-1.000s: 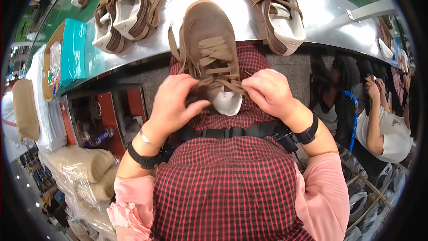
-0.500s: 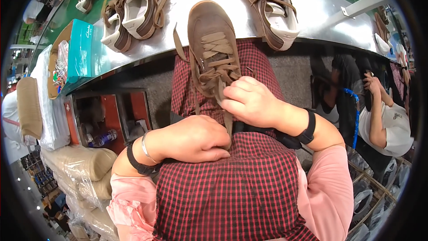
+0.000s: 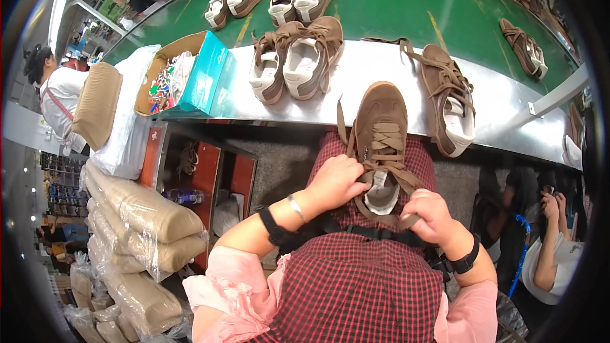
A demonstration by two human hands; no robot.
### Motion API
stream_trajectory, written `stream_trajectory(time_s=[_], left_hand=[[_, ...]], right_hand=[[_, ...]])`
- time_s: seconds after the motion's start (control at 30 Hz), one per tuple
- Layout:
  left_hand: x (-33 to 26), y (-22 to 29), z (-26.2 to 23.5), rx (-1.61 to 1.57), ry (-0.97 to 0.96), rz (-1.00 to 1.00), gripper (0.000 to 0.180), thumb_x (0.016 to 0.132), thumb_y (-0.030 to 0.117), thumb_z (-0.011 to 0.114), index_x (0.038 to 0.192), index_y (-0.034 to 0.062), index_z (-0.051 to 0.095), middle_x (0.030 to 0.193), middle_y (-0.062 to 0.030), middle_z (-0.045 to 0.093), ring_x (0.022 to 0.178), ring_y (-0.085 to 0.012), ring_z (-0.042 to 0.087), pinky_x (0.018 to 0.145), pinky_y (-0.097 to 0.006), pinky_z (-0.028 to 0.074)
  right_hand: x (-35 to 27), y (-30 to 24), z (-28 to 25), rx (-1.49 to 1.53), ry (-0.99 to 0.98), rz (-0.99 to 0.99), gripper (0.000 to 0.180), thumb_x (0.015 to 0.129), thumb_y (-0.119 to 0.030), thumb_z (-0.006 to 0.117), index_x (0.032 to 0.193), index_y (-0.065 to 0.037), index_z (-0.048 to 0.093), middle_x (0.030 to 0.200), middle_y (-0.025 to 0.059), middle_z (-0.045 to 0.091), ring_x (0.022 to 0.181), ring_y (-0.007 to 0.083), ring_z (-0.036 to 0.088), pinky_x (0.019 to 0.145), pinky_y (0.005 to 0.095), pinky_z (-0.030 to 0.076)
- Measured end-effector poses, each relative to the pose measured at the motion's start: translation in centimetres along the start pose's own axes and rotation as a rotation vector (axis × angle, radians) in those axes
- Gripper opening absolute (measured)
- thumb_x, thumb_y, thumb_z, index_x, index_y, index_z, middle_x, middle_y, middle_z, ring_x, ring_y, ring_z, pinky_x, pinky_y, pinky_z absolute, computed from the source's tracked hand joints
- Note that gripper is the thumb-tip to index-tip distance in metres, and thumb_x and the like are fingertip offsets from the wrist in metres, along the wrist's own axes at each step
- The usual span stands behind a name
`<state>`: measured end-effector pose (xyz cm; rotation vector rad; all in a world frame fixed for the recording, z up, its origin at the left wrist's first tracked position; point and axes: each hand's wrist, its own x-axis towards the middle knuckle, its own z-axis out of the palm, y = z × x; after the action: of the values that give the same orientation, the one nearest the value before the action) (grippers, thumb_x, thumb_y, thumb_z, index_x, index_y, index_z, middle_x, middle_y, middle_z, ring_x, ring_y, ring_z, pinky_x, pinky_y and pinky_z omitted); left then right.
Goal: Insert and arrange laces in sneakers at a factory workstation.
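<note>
A brown lace-up shoe (image 3: 381,111) rests over my lap with its toe pointing away, against the metal table edge. Criss-crossed tan laces run up its front, and the white lining shows in its opening. At the left of the collar, my left hand (image 3: 337,182) has its fingers closed on the shoelace, though the fingertips are partly hidden. On the other side, my right hand (image 3: 432,217) pinches the brown shoelace (image 3: 395,221), which curves round behind the heel. Another lace end stands up left of the toe.
A finished-looking pair of brown shoes (image 3: 298,60) stands on the metal ledge (image 3: 238,92), with a single shoe (image 3: 448,101) at right. A teal carton (image 3: 202,79) of small items sits at left. Wrapped beige bundles (image 3: 143,213) are stacked below. Another person's arm (image 3: 548,248) shows at right.
The view has shifted, so the scene sits lower and further right. My hands have moved apart to either side of the shoe opening, with the lace now drawn out behind the heel.
</note>
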<state>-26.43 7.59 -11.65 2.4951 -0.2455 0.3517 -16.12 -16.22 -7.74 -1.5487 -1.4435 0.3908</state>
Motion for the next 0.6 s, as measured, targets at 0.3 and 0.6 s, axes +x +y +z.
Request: stream_trajectory(time_s=[0.3, 0.6], left_hand=[[-0.4, 1.1, -9.0, -0.662, -0.293, -0.415, 0.029, 0.088, 0.023, 0.065, 0.071, 0.0009, 0.057, 0.058, -0.0027, 0.051, 0.055, -0.0124, 0.048, 0.055, -0.029, 0.043], [-5.8, -4.6, -8.0, -0.34, -0.816, -0.505, 0.039, 0.086, 0.039, 0.061, 0.097, 0.0021, 0.066, 0.092, -0.016, 0.066, 0.088, -0.0265, 0.063, 0.078, -0.036, 0.048]], right_hand=[[-1.9, 1.4, 1.3, -0.207, -0.043, 0.218, 0.016, 0.075, -0.016, 0.064, 0.088, -0.007, 0.064, 0.074, 0.0121, 0.063, 0.07, 0.033, 0.06, 0.067, 0.0411, 0.048], [-0.9, 2.9, 2.4, -0.062, -0.145, 0.118, 0.013, 0.072, -0.015, 0.066, 0.083, -0.01, 0.067, 0.073, 0.0095, 0.063, 0.07, 0.0299, 0.061, 0.067, 0.0386, 0.048]])
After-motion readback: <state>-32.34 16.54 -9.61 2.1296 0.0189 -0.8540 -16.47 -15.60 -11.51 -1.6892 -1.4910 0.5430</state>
